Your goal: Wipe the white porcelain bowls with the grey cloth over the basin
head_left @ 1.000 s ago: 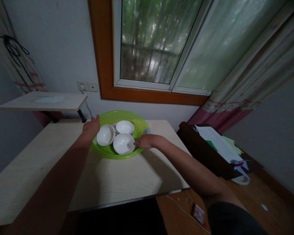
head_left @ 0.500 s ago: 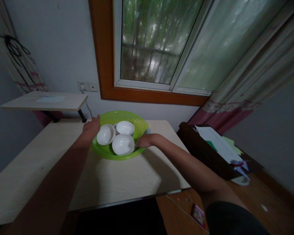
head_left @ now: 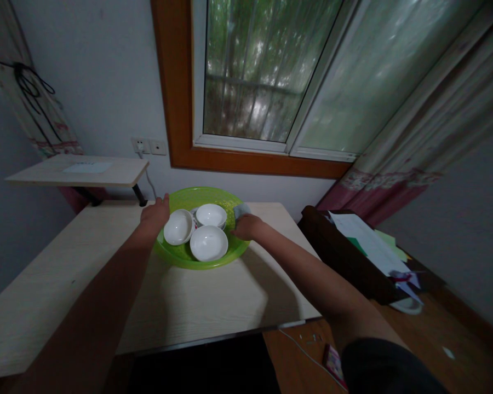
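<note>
A round green plastic basket [head_left: 205, 265] sits on the pale wooden table with white bowls in it. A left bowl [head_left: 179, 227], a back bowl [head_left: 211, 215] and a front bowl [head_left: 208, 243] show; at least one more lies under the back one. My left hand [head_left: 156, 213] grips the basket's left rim. Over the basket's right side, my right hand [head_left: 247, 226] is closed on a grey cloth [head_left: 241, 210], which sticks up past the fingers. That hand is just right of the bowls, apart from them.
A raised wooden shelf [head_left: 82, 169] with a paper label stands on the table's left. Behind are a wall socket [head_left: 148, 146] with a plugged-in cord and a window. To the right, papers [head_left: 363, 241] lie on a dark brown piece of furniture below the curtain.
My right hand has lifted off from beside the front bowl and moved slightly back, with more of the grey cloth showing. The front bowl shifted slightly. My left hand has stayed on the rim.
</note>
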`<state>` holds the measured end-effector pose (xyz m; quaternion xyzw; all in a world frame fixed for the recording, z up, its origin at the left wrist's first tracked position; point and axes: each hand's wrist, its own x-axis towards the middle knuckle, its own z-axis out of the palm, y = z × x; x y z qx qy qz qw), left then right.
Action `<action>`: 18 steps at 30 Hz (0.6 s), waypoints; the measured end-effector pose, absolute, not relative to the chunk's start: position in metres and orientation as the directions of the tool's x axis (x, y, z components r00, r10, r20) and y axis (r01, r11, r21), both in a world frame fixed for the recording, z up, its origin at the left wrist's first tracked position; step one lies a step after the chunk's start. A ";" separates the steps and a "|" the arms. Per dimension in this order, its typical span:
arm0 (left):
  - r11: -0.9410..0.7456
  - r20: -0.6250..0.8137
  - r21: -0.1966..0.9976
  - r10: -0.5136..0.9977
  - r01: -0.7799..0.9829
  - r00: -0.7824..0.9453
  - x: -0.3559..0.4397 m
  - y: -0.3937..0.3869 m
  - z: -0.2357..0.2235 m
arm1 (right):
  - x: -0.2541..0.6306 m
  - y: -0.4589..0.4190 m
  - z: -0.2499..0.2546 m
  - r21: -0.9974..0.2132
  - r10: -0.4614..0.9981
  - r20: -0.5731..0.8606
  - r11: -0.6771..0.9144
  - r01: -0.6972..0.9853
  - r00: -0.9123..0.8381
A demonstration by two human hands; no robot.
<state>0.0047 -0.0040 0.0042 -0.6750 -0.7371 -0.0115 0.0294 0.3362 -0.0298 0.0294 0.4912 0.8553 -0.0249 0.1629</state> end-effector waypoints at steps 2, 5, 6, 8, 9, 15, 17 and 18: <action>0.084 0.065 -0.025 0.994 0.996 -0.083 0.005 -0.005 0.005 | 0.342 -0.042 0.039 0.107 0.811 -0.352 0.531 0.841 -0.467; 0.086 0.059 -0.034 0.995 0.996 -0.084 0.006 -0.007 0.007 | 0.350 -0.063 0.058 0.042 0.813 -0.358 0.506 0.862 -0.459; 0.088 0.055 -0.035 0.995 0.996 -0.086 0.007 -0.007 0.007 | 0.354 -0.069 0.063 0.003 0.800 -0.364 0.513 0.858 -0.477; 0.089 0.052 -0.033 0.995 0.995 -0.087 0.007 -0.008 0.008 | 0.361 -0.079 0.071 -0.118 0.748 -0.367 0.552 0.826 -0.552; 0.086 0.056 -0.031 0.995 0.996 -0.084 0.007 -0.008 0.008 | 0.366 -0.081 0.073 -0.184 0.720 -0.358 0.569 0.801 -0.594; 0.081 0.051 -0.037 0.996 0.996 -0.079 0.003 -0.003 0.004 | 0.394 -0.063 0.059 -0.280 0.711 -0.185 0.623 0.730 -0.678; 0.077 0.058 -0.033 0.995 0.996 -0.075 0.002 -0.002 0.003 | 0.399 -0.052 0.052 -0.263 0.727 -0.101 0.638 0.723 -0.679; 0.075 0.057 -0.030 0.996 0.997 -0.074 0.002 -0.002 0.003 | 0.401 -0.046 0.049 -0.251 0.742 -0.064 0.636 0.730 -0.668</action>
